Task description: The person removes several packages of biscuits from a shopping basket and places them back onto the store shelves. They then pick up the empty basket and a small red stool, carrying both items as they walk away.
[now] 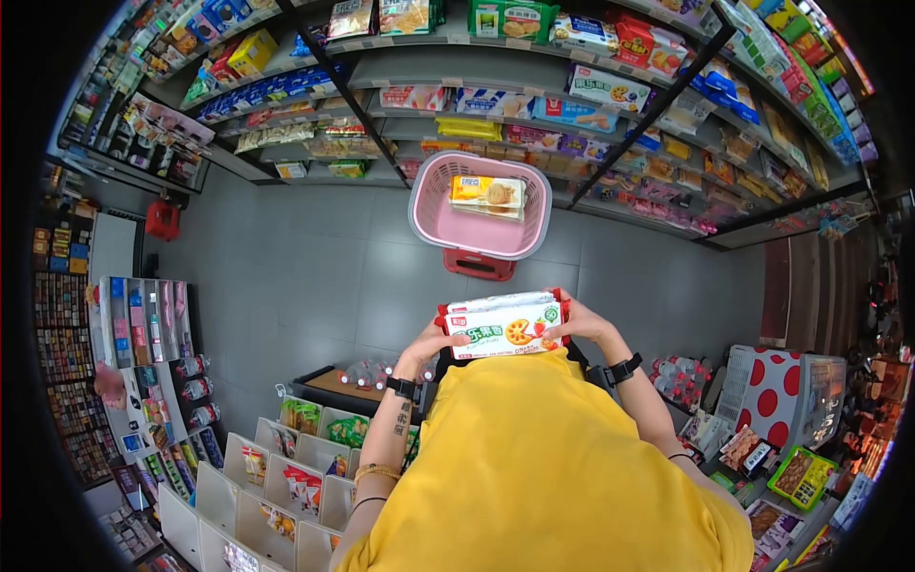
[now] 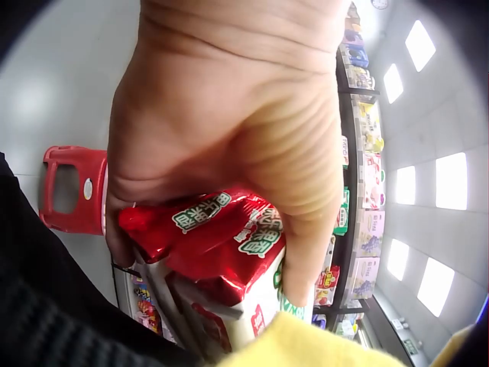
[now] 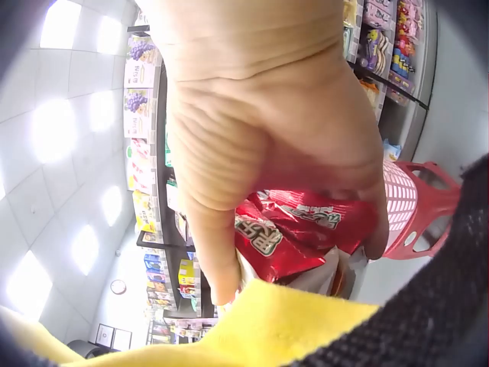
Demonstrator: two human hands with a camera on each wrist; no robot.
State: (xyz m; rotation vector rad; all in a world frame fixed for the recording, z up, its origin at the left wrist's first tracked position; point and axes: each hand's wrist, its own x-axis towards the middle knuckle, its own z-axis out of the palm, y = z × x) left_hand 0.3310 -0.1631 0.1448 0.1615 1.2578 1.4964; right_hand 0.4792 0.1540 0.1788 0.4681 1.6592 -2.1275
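In the head view two white biscuit packs [image 1: 491,336] with red ends and fruit pictures are held one against the other, in front of the yellow shirt. My left hand [image 1: 432,341] grips their left end, thumb over the front face. At the other end my right hand [image 1: 585,322] grips them the same way. Crinkled red wrapper ends [image 2: 221,245] show below the left palm in the left wrist view. The right wrist view has the right hand [image 3: 283,130] curled over the opposite red ends [image 3: 275,237].
Beyond the hands, a pink basket [image 1: 415,214] on a red stool [image 1: 479,265] contains a yellow-and-white biscuit pack [image 1: 488,195]. Shelves of packaged snacks [image 1: 534,110] stand behind it. Snack bins [image 1: 276,477] are at lower left, and bottles [image 1: 681,377] at right.
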